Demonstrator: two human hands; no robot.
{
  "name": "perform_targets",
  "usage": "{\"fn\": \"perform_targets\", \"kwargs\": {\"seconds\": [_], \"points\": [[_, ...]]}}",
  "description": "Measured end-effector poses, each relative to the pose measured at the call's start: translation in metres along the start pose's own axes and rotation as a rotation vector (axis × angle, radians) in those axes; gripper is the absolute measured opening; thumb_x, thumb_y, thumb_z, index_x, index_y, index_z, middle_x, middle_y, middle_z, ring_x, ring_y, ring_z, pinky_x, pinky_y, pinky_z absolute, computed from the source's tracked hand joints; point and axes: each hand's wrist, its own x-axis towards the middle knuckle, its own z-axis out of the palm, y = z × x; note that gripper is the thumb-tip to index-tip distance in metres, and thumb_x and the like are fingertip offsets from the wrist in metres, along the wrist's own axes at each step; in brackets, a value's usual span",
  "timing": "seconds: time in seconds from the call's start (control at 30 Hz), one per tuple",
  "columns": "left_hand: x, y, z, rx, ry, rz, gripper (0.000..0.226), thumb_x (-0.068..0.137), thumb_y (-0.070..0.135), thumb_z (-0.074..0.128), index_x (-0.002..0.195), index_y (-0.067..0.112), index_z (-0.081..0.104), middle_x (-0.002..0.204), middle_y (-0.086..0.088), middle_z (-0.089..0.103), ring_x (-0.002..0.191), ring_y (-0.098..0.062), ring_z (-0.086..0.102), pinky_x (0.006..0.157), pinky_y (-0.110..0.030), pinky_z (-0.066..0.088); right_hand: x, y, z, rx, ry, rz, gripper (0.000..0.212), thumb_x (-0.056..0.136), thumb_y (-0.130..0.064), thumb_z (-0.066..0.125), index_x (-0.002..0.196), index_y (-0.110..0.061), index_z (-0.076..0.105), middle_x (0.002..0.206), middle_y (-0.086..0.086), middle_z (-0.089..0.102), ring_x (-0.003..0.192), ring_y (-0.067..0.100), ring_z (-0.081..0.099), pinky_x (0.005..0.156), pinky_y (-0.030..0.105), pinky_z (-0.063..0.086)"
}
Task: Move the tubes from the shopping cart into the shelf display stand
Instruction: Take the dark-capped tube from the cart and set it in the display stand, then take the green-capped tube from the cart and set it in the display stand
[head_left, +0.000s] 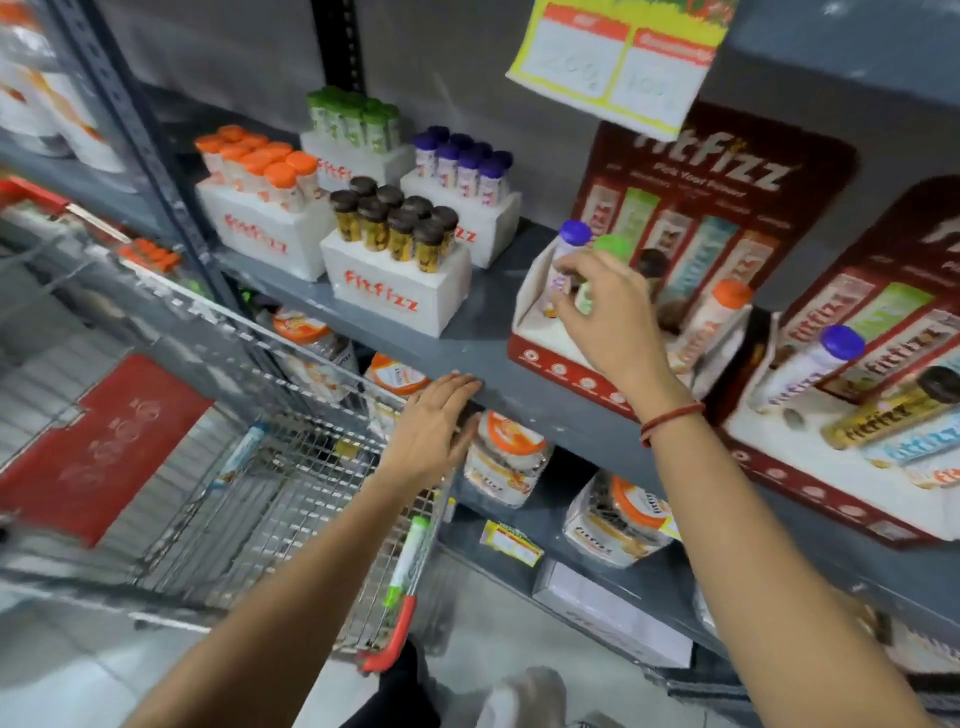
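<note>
My right hand (605, 317) reaches into the red and white display stand (550, 358) on the grey shelf, fingers closed around a green-capped tube (608, 249). A purple-capped tube (569, 247) stands right beside it in the stand, and an orange-capped tube (714, 317) leans at the stand's right side. My left hand (434, 428) rests flat against the shelf's front edge (395, 345), holding nothing. Below, the wire shopping cart (291, 493) holds a blue tube (241, 452) and a green-capped tube (408, 558) near the red handle.
White boxes with orange-capped (260, 166), green-capped (356, 117), purple-capped (465, 161) and brown-capped tubes (397, 221) fill the shelf's left. A second display stand (852, 415) with several tubes sits to the right. Jars (506, 457) line the lower shelf. A yellow price tag (618, 57) hangs above.
</note>
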Motion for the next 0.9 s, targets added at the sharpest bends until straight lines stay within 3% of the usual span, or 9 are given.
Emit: {"fn": "perform_targets", "kwargs": {"seconds": [0.1,0.33,0.43,0.53,0.67,0.73,0.77,0.83,0.9], "points": [[-0.037,-0.031,-0.017,0.016,-0.004,-0.156,0.045,0.092,0.033,0.038,0.124,0.005,0.054,0.125,-0.015,0.058,0.117,-0.029,0.050,0.097,-0.043,0.040,-0.012,-0.027,0.047,0.108,-0.140,-0.019,0.024,0.086,-0.016,0.061,0.108,-0.007,0.066,0.105,0.012,0.066,0.098,0.029,0.062,0.086,0.041,0.051],[-0.142,-0.084,-0.044,0.094,0.018,-0.565,0.044,0.092,0.032,0.039,0.120,0.003,0.057,0.122,-0.017,0.059,0.110,-0.029,0.055,0.093,-0.042,0.042,-0.034,-0.077,0.173,0.197,-0.590,-0.066,0.026,0.086,-0.014,0.061,0.111,-0.007,0.065,0.111,0.015,0.067,0.102,0.029,0.062,0.091,0.039,0.051],[-0.180,-0.098,-0.048,0.089,0.009,-0.677,0.049,0.090,0.036,0.035,0.115,0.001,0.060,0.118,-0.019,0.062,0.109,-0.033,0.056,0.089,-0.047,0.046,-0.054,-0.076,0.238,0.166,-0.793,-0.053,0.016,0.082,-0.015,0.059,0.095,-0.007,0.065,0.093,0.017,0.069,0.086,0.033,0.065,0.079,0.045,0.055],[-0.210,-0.100,-0.043,0.101,-0.004,-0.739,0.046,0.091,0.035,0.037,0.112,0.002,0.061,0.114,-0.017,0.064,0.107,-0.033,0.057,0.084,-0.050,0.049,-0.084,-0.066,0.300,0.065,-1.017,0.001,0.008,0.081,-0.013,0.061,0.080,-0.005,0.059,0.082,0.018,0.066,0.079,0.034,0.064,0.073,0.043,0.056],[-0.231,-0.095,-0.028,0.152,-0.077,-0.745,0.044,0.092,0.035,0.037,0.112,0.005,0.064,0.114,-0.014,0.065,0.109,-0.031,0.057,0.080,-0.044,0.045,-0.125,-0.055,0.345,-0.119,-1.259,0.108,0.027,0.088,-0.016,0.061,0.067,-0.006,0.048,0.074,0.013,0.051,0.082,0.024,0.052,0.072,0.033,0.047],[-0.233,-0.094,-0.023,0.157,-0.099,-0.741,0.044,0.093,0.036,0.037,0.112,0.007,0.064,0.114,-0.013,0.066,0.110,-0.030,0.057,0.082,-0.042,0.044,-0.141,-0.045,0.363,-0.201,-1.346,0.204,0.020,0.091,-0.020,0.058,0.081,-0.003,0.054,0.081,0.015,0.055,0.092,0.028,0.055,0.070,0.033,0.047],[-0.232,-0.095,-0.022,0.159,-0.101,-0.744,0.044,0.093,0.036,0.037,0.112,0.007,0.065,0.114,-0.012,0.066,0.111,-0.029,0.056,0.083,-0.042,0.044,-0.149,-0.039,0.372,-0.220,-1.347,0.243,0.023,0.093,-0.020,0.056,0.099,0.001,0.059,0.099,0.019,0.061,0.104,0.032,0.057,0.080,0.035,0.049],[-0.232,-0.097,-0.020,0.173,-0.099,-0.753,0.041,0.093,0.034,0.040,0.110,0.007,0.065,0.113,-0.012,0.066,0.111,-0.029,0.055,0.083,-0.041,0.045,-0.163,-0.028,0.387,-0.272,-1.323,0.311,0.041,0.094,-0.020,0.053,0.129,0.002,0.050,0.135,0.019,0.053,0.126,0.032,0.049,0.101,0.035,0.043],[-0.233,-0.098,-0.018,0.185,-0.092,-0.751,0.036,0.093,0.030,0.044,0.106,0.005,0.066,0.108,-0.013,0.068,0.108,-0.030,0.056,0.080,-0.042,0.047,-0.172,-0.025,0.397,-0.288,-1.295,0.386,0.044,0.094,-0.016,0.051,0.135,-0.001,0.045,0.141,0.017,0.048,0.130,0.031,0.047,0.105,0.035,0.041]]}}
